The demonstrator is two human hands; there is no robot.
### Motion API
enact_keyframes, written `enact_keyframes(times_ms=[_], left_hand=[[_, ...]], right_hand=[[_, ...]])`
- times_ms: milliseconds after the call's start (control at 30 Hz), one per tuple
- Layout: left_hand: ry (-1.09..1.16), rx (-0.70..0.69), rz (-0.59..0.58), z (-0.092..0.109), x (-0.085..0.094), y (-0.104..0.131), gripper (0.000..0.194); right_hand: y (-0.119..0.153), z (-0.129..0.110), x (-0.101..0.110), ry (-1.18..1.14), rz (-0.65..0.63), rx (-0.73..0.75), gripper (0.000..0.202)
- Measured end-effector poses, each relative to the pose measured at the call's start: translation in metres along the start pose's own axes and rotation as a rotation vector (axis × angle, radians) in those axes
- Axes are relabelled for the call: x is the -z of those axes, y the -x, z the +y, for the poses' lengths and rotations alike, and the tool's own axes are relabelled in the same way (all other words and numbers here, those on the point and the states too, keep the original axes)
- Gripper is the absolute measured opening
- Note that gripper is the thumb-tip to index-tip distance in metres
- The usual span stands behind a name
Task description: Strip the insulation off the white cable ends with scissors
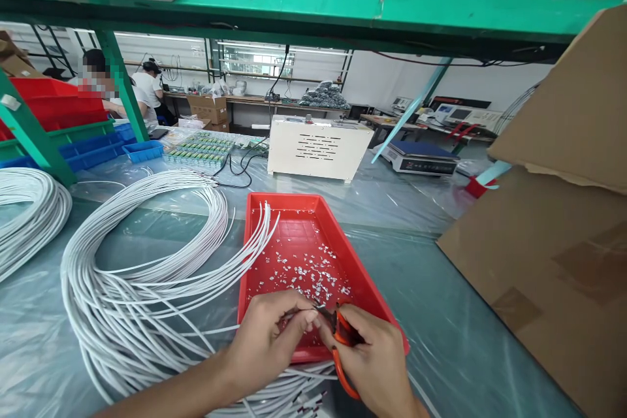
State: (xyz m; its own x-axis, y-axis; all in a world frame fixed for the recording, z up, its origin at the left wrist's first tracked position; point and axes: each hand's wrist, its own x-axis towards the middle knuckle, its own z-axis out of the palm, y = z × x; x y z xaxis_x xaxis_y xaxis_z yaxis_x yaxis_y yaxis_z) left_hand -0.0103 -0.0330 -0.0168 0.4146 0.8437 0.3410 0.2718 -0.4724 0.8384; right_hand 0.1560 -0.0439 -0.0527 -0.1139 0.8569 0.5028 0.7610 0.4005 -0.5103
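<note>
Over the near end of a red tray (362, 274), my left hand (274, 333) pinches something small at its fingertips, perhaps a cable end; it is too small to name. My right hand (375, 353) is closed round orange-handled cutters (345, 333), whose dark jaws meet the left fingertips. White scraps (318, 274) lie scattered on the tray's floor. A large coil of white cables (88, 274) rests left of the tray, with several cable ends reaching over its left rim. More white cables with dark ends (304, 398) lie below my hands.
A beige metal box (318, 150) and a scale (421, 158) stand behind the tray. Cardboard (553, 287) rises at the right. Another cable coil (29, 222) lies at the far left, near blue bins (93, 151). A green beam (313, 0) crosses above. Two people sit in the left background.
</note>
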Motion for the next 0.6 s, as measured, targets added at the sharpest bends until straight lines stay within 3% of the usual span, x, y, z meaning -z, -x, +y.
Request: enact_keyframes(times_ms=[67,133,300,367,467,600], left_hand=[[0.082,0.062,-0.010,0.004,0.000,-0.001,0.021],[0.011,-0.004,0.014,0.003,0.001,-0.001,0.021],[-0.518,-0.495,0.188,-0.011,0.004,0.004,0.016],[-0.683,-0.588,0.203,-0.014,0.005,0.005,0.016],[-0.805,-0.634,0.194,-0.013,0.006,0.006,0.017],[-0.738,-0.612,0.238,-0.011,0.004,0.005,0.014]], right_hand=[[0.000,0.000,0.000,-0.009,-0.014,-0.022,0.037],[0.001,-0.002,-0.001,-0.041,-0.042,-0.061,0.038],[0.001,-0.009,-0.002,-0.089,-0.113,-0.164,0.044],[0.001,-0.011,-0.002,-0.079,-0.111,-0.193,0.045],[0.001,-0.012,-0.002,-0.050,-0.113,-0.206,0.045],[0.002,-0.009,-0.001,-0.016,-0.129,-0.184,0.044]])
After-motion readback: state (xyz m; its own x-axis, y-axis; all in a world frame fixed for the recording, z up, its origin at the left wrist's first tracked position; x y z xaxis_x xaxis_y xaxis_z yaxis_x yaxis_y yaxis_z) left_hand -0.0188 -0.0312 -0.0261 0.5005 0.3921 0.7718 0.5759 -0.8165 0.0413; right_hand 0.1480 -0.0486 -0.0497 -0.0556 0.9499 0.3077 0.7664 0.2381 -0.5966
